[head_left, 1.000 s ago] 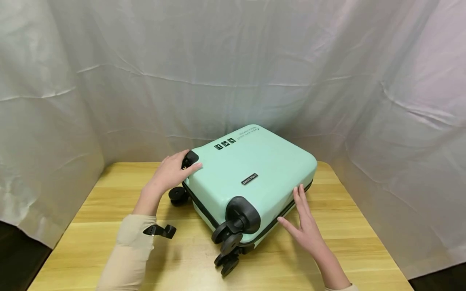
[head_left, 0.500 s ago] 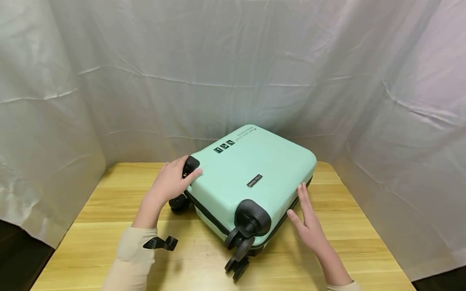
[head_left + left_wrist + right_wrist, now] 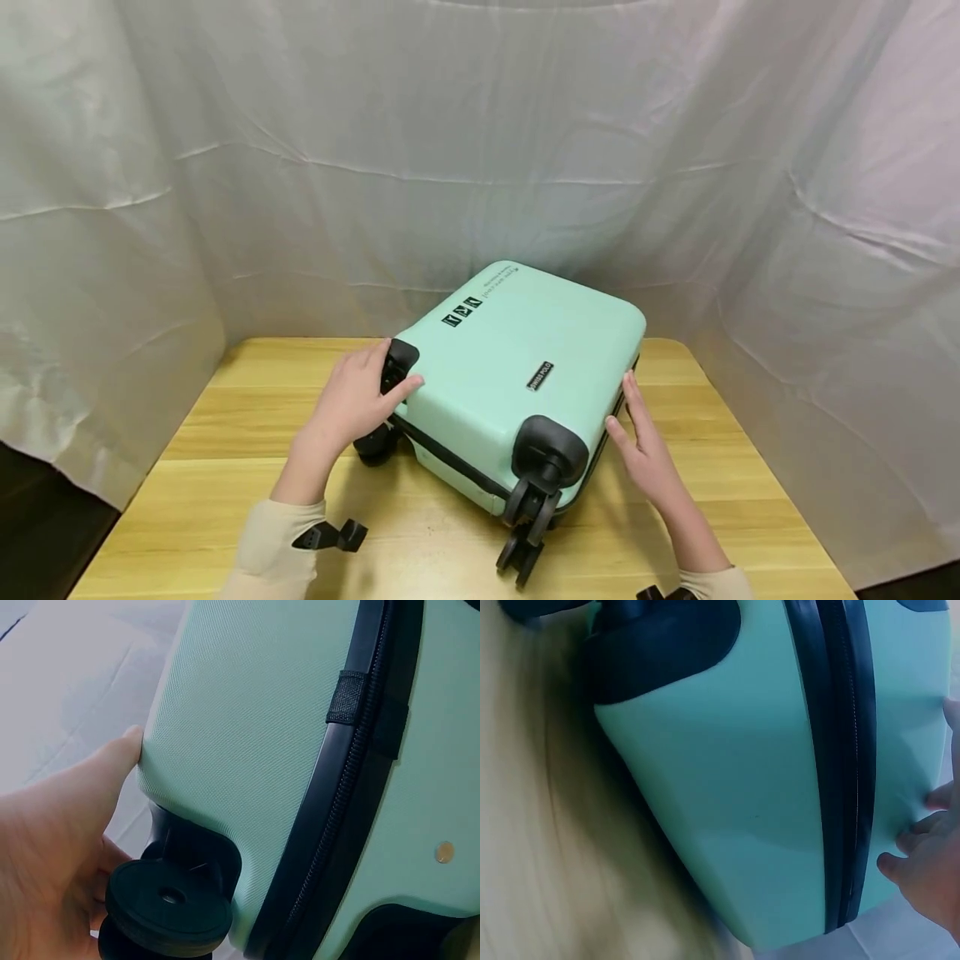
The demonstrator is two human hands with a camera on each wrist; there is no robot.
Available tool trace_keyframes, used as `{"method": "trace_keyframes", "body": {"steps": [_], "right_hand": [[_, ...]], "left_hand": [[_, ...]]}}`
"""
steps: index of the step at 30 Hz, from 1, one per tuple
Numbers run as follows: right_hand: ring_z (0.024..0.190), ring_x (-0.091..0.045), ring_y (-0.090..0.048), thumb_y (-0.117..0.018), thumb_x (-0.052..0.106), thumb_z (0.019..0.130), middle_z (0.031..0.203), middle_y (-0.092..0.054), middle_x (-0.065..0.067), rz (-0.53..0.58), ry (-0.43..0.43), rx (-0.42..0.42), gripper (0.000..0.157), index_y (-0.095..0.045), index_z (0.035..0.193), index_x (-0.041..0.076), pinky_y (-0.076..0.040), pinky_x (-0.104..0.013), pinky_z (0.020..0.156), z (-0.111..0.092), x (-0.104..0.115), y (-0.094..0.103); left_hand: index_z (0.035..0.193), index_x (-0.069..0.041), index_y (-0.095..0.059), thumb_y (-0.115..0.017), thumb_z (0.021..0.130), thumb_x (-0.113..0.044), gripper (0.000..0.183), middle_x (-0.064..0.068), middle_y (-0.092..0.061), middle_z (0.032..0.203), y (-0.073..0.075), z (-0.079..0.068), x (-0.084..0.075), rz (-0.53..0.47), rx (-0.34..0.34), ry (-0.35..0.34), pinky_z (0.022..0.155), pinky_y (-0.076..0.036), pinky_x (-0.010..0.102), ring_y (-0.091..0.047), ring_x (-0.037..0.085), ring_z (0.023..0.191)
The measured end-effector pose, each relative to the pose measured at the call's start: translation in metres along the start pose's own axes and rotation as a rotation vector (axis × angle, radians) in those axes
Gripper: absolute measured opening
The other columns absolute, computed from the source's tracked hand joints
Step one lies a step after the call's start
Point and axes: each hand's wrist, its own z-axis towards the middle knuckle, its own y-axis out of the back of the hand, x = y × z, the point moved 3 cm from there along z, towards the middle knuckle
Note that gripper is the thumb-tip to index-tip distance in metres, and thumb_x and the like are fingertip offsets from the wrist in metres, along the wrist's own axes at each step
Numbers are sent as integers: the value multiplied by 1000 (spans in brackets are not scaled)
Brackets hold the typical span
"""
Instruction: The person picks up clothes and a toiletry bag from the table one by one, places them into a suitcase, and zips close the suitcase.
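A mint-green hard-shell suitcase (image 3: 480,375) lies flat on the wooden table, its wheeled end facing me at an angle. My left hand (image 3: 352,400) grips its left corner at the black wheel mount, thumb over the top shell. In the left wrist view, a black wheel (image 3: 169,907) sits beside that hand's palm, and the fingers are partly hidden behind it. My right hand (image 3: 651,458) rests fairly straight fingers against the suitcase's right side, by the zipper seam (image 3: 847,765). The near corner carries black caster wheels (image 3: 534,504), one above the other.
Light wooden table (image 3: 225,467) under the suitcase. White-grey cloth (image 3: 420,125) hangs behind and along both sides, close to the suitcase's far corner. Each wrist has a black strap device; the left one (image 3: 330,536) juts out over the table.
The suitcase has turned counterclockwise on the table: its near corner swung right and its left corner came closer to me. Both hands moved with it, the left one toward me.
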Motion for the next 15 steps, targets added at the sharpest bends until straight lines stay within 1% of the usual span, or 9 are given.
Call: {"method": "trace_keyframes", "body": {"steps": [4, 6, 8, 12, 13, 15], "right_hand": [[145, 2, -8, -45, 13, 103, 163, -7, -20, 36, -9, 14, 65, -10, 157, 11, -11, 3, 105, 7, -6, 2], [146, -2, -9, -44, 12, 103, 163, -7, -20, 61, -8, 25, 64, -9, 157, 11, -13, 4, 105, 12, -8, 4], [148, -10, -9, -42, 13, 104, 163, -6, -19, 83, -9, 42, 63, -8, 157, 9, -15, 4, 104, 16, -10, 6], [150, -34, -9, -39, 16, 105, 163, -5, -22, 107, -28, 82, 62, -6, 157, 6, -16, 4, 104, 25, -11, 13], [150, -38, -8, -39, 17, 106, 163, -5, -22, 111, -38, 94, 62, -6, 157, 6, -16, 2, 105, 27, -11, 14], [148, -44, -8, -38, 19, 106, 163, -4, -21, 109, -60, 114, 62, -5, 157, 7, -18, -10, 114, 31, -13, 17]], "left_hand": [[147, 4, -35, -52, 90, -66, 92, 26, -48, 143, -2, -7, -5, 28, -20, -13, 114, -30, 56, -45, 43, 133], [147, 5, -35, -53, 89, -67, 94, 26, -48, 143, -2, -10, -8, 48, -27, -20, 114, -30, 56, -46, 42, 133], [146, 6, -36, -54, 87, -68, 96, 26, -49, 143, -3, -13, -11, 69, -30, -25, 114, -30, 56, -46, 41, 133], [145, 5, -37, -56, 83, -72, 101, 25, -50, 141, -3, -22, -19, 107, -39, -27, 115, -29, 57, -47, 39, 133], [145, 5, -37, -56, 82, -73, 102, 25, -50, 141, -3, -24, -20, 113, -41, -27, 115, -28, 57, -47, 38, 133], [145, 5, -38, -57, 81, -74, 103, 24, -51, 140, -3, -29, -24, 126, -47, -32, 115, -29, 57, -47, 37, 133]]}}
